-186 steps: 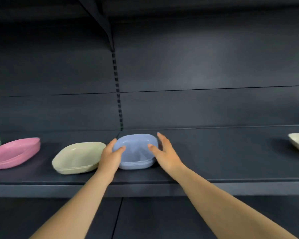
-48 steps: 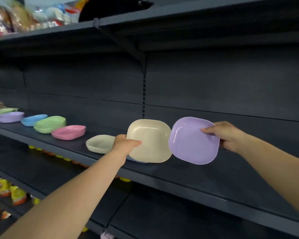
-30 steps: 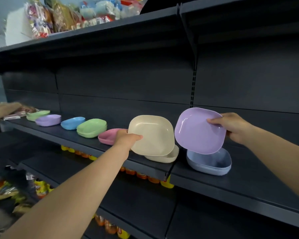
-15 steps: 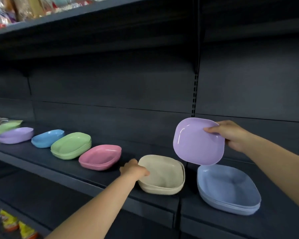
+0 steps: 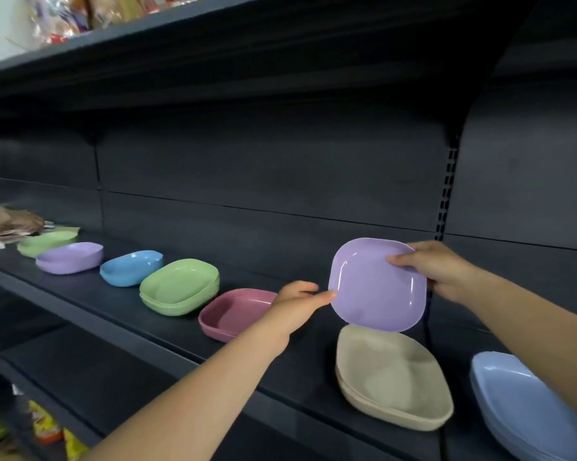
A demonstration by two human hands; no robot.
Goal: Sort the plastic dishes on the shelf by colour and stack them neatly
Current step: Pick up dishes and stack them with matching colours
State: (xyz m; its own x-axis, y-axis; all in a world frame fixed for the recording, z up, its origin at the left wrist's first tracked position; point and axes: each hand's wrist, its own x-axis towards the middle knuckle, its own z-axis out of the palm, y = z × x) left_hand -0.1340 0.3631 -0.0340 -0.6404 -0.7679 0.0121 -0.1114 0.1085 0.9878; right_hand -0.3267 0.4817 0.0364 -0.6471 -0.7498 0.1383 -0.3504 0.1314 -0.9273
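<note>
My right hand (image 5: 436,272) grips a lilac square dish (image 5: 377,287) by its upper right rim and holds it tilted in the air above the shelf (image 5: 120,322). My left hand (image 5: 297,302) reaches up with straight fingers, and its fingertips touch the dish's left edge. Right below sits a cream stack (image 5: 393,377). A pale blue stack (image 5: 526,397) lies at the far right. To the left stand a pink stack (image 5: 237,311), a green stack (image 5: 180,287), a blue dish (image 5: 130,266), another lilac dish (image 5: 69,257) and a green dish (image 5: 44,241).
Another person's hand (image 5: 10,221) rests on packets at the shelf's far left end. The shelf above carries bagged goods (image 5: 64,15). Snack packets (image 5: 44,427) lie on the lower shelf at the bottom left. A slotted upright (image 5: 446,194) runs behind the held dish.
My left hand has let go of the cream stack and risen to the left edge of the lilac dish. The right hand still holds that dish aloft; the view has swung left.
</note>
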